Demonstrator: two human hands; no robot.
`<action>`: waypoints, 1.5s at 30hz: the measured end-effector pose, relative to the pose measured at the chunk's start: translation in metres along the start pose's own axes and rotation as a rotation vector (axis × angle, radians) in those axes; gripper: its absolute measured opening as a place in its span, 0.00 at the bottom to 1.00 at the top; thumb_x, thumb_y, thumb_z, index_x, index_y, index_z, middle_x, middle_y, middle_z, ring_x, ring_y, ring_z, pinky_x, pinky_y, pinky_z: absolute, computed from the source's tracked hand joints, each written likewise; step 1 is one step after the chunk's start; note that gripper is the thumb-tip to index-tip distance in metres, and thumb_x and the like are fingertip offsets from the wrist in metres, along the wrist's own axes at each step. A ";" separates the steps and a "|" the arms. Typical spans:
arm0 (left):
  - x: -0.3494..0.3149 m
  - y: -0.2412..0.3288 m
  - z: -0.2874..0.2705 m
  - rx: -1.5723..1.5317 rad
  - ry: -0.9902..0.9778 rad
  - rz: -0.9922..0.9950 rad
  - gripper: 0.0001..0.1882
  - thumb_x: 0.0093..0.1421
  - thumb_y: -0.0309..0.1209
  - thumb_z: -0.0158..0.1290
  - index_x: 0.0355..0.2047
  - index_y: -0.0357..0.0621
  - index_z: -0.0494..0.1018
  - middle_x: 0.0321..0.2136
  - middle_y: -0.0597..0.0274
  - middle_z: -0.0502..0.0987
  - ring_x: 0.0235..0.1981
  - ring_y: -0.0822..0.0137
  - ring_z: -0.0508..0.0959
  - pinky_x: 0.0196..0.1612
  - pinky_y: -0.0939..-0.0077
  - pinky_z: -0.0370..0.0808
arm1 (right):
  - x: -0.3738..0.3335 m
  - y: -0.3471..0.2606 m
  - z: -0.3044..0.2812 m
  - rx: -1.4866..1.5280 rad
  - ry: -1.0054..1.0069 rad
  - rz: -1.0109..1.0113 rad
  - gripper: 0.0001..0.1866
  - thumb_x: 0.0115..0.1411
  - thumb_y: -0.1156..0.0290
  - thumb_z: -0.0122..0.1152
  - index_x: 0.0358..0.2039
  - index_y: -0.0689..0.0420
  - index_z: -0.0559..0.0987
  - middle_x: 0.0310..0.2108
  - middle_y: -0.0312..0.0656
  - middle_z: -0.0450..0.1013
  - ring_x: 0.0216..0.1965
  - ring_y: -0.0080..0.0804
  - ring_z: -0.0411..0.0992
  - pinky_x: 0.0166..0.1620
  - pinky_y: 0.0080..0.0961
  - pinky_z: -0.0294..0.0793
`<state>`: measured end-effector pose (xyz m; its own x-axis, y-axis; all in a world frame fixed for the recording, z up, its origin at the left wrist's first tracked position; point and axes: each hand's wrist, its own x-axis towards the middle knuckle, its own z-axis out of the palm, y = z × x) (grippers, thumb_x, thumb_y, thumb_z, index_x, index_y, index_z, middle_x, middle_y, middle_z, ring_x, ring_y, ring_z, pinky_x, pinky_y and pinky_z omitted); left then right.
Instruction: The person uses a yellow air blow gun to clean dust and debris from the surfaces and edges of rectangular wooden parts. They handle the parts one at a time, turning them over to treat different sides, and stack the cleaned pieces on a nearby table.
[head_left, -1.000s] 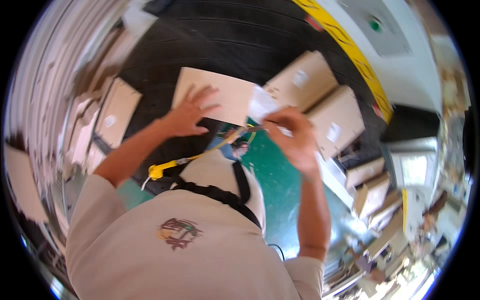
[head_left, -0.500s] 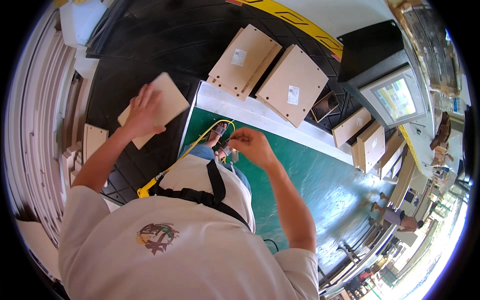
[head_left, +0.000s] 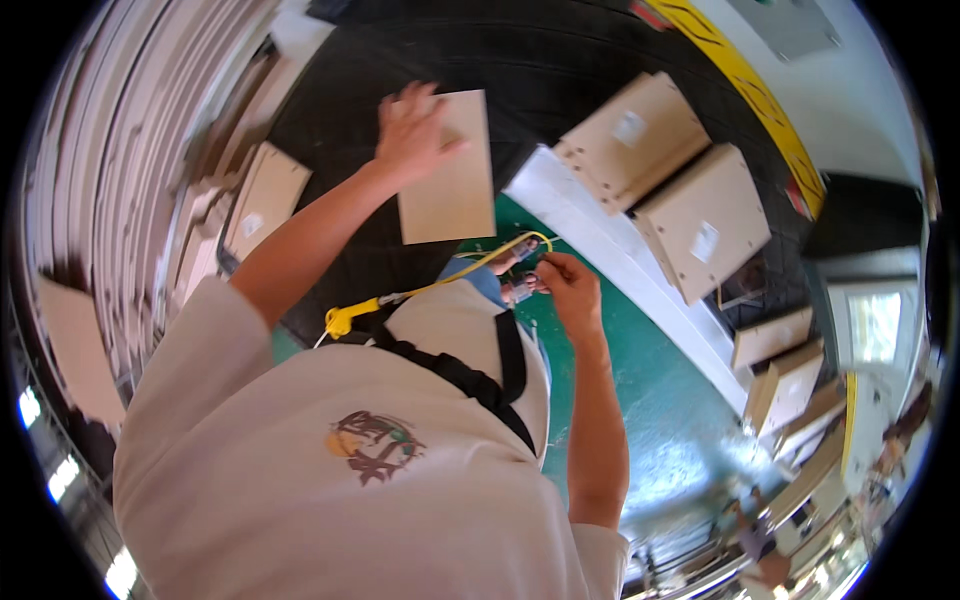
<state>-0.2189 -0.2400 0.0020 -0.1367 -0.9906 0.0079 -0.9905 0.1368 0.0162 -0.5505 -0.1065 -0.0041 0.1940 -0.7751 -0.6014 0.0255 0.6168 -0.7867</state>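
Note:
My left hand [head_left: 412, 138] lies spread over the upper left of a pale rectangular wooden panel [head_left: 450, 195], its thumb on the panel's face. The panel rests on a black work surface [head_left: 350, 130]. To the right, my right hand [head_left: 572, 290] hovers above the green floor in front of my body, thumb and fingers pinched together. Anything between those fingers is too small or hidden to make out. Near it runs a yellow cord [head_left: 470, 268], leading to a yellow connector [head_left: 345, 318] at my waist.
Stacked drilled panels [head_left: 640, 135] with white labels stand on the right, beside another labelled stack [head_left: 705, 215]. A labelled panel [head_left: 268, 200] lies at left, near long stacked boards [head_left: 140, 150]. Smaller panels [head_left: 790, 385] and a screen [head_left: 875, 325] are at right.
My left hand and the panel under it have turned, so the panel now lies nearly straight lengthwise. The whole view has swung leftward. My right hand remains pinched in front of me.

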 end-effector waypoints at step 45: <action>0.011 0.012 0.041 -0.290 0.215 -0.031 0.32 0.62 0.44 0.56 0.64 0.47 0.69 0.63 0.48 0.70 0.67 0.48 0.66 0.73 0.40 0.52 | 0.022 -0.020 0.083 -0.838 0.149 -0.266 0.07 0.61 0.69 0.64 0.35 0.58 0.85 0.33 0.50 0.80 0.36 0.52 0.79 0.41 0.44 0.77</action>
<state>-0.2328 -0.2491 -0.0385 -0.0695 -0.9747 0.2127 -0.9439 0.1332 0.3022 -0.4656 -0.1240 0.0098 0.1529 -0.9241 -0.3503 -0.6852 0.1563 -0.7114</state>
